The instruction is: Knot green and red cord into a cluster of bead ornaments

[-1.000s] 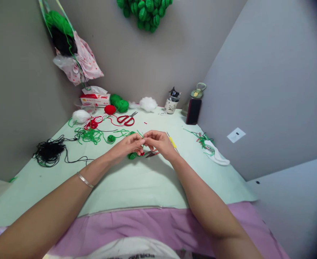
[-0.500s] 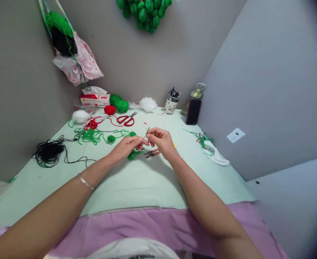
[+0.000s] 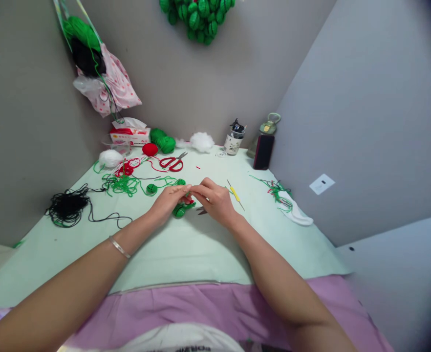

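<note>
The pale green table (image 3: 186,254) carries a small green crocheted ball (image 3: 179,211) centrally, red-handled scissors (image 3: 173,163) at twelve o'clock, and tangled black yarn (image 3: 66,208) at nine o'clock.

scissors (image 3: 172,163) behind hands (image 3: 195,198), phone (image 3: 263,152) right

Too small to tell what the meeting fingertips (image 3: 189,187) pinch
The right hand (image 3: 215,201) covers most of the snips (image 3: 202,211); the top edge crops the green crocheted cluster (image 3: 197,19).

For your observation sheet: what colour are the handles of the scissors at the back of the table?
Red; the scissors show best in the head view.
</note>
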Available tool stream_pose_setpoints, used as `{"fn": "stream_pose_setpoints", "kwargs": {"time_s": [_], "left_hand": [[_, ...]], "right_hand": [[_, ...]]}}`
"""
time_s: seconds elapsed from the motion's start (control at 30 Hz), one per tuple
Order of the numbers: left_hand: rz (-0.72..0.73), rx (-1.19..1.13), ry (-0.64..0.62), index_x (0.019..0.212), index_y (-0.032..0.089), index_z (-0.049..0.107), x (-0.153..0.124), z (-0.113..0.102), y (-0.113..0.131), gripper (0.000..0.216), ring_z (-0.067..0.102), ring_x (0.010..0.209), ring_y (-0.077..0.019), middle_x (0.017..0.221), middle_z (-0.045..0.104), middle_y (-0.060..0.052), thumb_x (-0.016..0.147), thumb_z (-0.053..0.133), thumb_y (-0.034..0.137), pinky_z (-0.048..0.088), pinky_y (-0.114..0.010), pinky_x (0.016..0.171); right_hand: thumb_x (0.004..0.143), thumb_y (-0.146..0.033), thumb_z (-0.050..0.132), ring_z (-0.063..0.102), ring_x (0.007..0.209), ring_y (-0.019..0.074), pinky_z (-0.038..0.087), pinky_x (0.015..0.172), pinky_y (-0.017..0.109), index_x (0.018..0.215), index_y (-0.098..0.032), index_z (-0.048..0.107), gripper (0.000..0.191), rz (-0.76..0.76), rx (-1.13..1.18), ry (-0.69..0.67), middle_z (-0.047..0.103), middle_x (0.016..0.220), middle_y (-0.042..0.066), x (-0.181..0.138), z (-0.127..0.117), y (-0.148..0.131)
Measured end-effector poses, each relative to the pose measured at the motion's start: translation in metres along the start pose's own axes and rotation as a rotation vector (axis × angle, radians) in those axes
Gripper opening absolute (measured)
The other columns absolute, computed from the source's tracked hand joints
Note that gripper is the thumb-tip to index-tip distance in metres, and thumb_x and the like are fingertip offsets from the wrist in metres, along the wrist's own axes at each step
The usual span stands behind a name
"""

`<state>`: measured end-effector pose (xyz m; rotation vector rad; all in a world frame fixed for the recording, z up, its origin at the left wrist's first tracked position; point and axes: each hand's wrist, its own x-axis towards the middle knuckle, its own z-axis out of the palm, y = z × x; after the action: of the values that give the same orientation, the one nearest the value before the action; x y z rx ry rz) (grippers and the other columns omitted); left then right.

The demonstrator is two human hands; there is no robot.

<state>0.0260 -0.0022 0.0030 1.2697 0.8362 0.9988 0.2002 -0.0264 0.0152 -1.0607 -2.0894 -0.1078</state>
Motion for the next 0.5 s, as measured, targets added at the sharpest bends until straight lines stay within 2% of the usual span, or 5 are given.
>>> {"fn": "stream_pose_setpoints", "kwargs": {"time_s": [0.1, 0.27, 0.37, 0.5], "left_hand": [[0.000, -0.066, -0.032, 0.081, 0.015, 0.069, -0.001, -0.001, 0.004, 0.030, 0.054, 0.071, -0.0132, 0.078, 0.061, -0.003, 0.079, 0.071, 0.044, 0.044, -0.026, 0.067], [0.043, -0.084, -0.001, 0.081, 0.016, 0.067, -0.003, 0.001, 0.010, 0.027, 0.058, 0.077, -0.0132, 0.082, 0.061, -0.002, 0.078, 0.073, 0.042, 0.047, -0.026, 0.073], [0.079, -0.048, 0.003, 0.087, 0.017, 0.067, -0.003, 0.002, 0.011, 0.027, 0.059, 0.075, -0.0124, 0.083, 0.062, -0.002, 0.081, 0.070, 0.043, 0.048, -0.025, 0.073], [0.146, 0.099, 0.019, 0.106, 0.018, 0.068, -0.005, 0.002, 0.010, 0.029, 0.053, 0.063, -0.0108, 0.074, 0.059, 0.001, 0.088, 0.062, 0.040, 0.043, -0.024, 0.062]], "right_hand": [[0.099, -0.032, 0.049, 0.058, 0.074, 0.0121, 0.043, 0.067, 0.023, 0.102, -0.024, 0.074, 0.027, 0.028, 0.070, -0.007, 0.063, 0.087, 0.005, 0.000, 0.000, 0.000], [0.097, -0.035, 0.052, 0.060, 0.081, 0.0163, 0.046, 0.075, 0.028, 0.099, -0.024, 0.074, 0.025, 0.170, 0.312, 0.055, 0.065, 0.091, 0.007, 0.005, -0.005, -0.007], [0.095, -0.037, 0.054, 0.058, 0.069, 0.0147, 0.046, 0.068, 0.028, 0.097, -0.022, 0.072, 0.023, 0.304, 0.485, 0.073, 0.065, 0.081, 0.004, 0.007, -0.007, -0.010], [0.093, -0.038, 0.056, 0.048, 0.053, 0.0109, 0.040, 0.057, 0.025, 0.095, -0.019, 0.068, 0.023, 0.452, 0.668, 0.046, 0.055, 0.061, -0.002, 0.009, -0.007, -0.013]]}}
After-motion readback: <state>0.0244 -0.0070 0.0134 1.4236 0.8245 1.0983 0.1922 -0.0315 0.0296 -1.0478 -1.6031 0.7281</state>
